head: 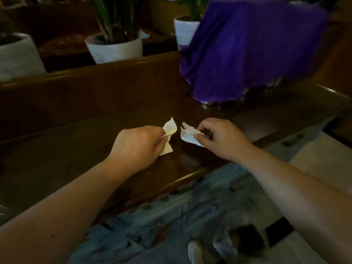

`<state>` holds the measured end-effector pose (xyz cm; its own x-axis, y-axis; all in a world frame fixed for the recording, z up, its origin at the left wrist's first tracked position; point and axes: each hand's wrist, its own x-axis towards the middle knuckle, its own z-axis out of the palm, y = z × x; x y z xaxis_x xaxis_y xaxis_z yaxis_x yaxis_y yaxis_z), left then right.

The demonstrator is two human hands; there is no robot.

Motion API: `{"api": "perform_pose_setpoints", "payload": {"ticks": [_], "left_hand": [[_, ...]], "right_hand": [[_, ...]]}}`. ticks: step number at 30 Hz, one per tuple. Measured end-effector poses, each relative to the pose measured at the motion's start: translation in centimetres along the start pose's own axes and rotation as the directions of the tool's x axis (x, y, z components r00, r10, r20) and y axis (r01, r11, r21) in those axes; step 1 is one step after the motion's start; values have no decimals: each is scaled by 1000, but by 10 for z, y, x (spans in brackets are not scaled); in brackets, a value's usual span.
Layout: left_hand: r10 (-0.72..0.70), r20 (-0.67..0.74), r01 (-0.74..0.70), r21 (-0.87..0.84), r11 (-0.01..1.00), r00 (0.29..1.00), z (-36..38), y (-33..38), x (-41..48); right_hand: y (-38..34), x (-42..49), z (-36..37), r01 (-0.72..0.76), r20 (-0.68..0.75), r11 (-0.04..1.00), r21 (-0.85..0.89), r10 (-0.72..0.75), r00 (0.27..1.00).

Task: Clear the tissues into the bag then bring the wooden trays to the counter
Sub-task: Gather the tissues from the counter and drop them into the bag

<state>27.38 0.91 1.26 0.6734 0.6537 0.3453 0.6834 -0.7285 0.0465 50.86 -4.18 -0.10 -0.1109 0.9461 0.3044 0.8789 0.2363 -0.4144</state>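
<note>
Over a dark wooden table (76,149), my left hand (137,145) pinches a crumpled white tissue (169,128), and a corner of it sticks out below the fingers. My right hand (222,138) grips a second white tissue (187,133) between thumb and fingers. The two pieces hang a small gap apart just above the tabletop. A clear plastic bag (226,242) shows blurred near the bottom edge, below my right forearm. No wooden tray is in view.
A purple cloth (251,46) covers a bulky thing with a metal base at the table's far right. White plant pots (116,47) stand on a ledge behind a wooden bench back (91,82). Pale floor tiles (320,157) lie to the right.
</note>
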Motion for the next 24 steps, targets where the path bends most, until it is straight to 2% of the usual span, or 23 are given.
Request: {"api": "perform_pose_setpoints", "payload": {"ticks": [4,12,14,19,24], "left_hand": [[127,3,-127,-76,989,992,26,44,-4],[274,8,-271,-125,954,962,66,129,13],[288,20,-282,-152,947,957,82,152,16],[310,155,-281,-183,942,938,136,207,20],[308,271,-258,-205,944,912,210,257,22]], "right_hand": [[14,-72,-11,-140,-40,990,-13,139,989],[71,-163,-36,-294,-34,956,-20,293,955],[95,-181,-33,-314,-14,949,-5,314,949],[162,-228,-13,-387,52,920,61,384,922],[224,-276,17,-514,110,851,108,504,857]]}}
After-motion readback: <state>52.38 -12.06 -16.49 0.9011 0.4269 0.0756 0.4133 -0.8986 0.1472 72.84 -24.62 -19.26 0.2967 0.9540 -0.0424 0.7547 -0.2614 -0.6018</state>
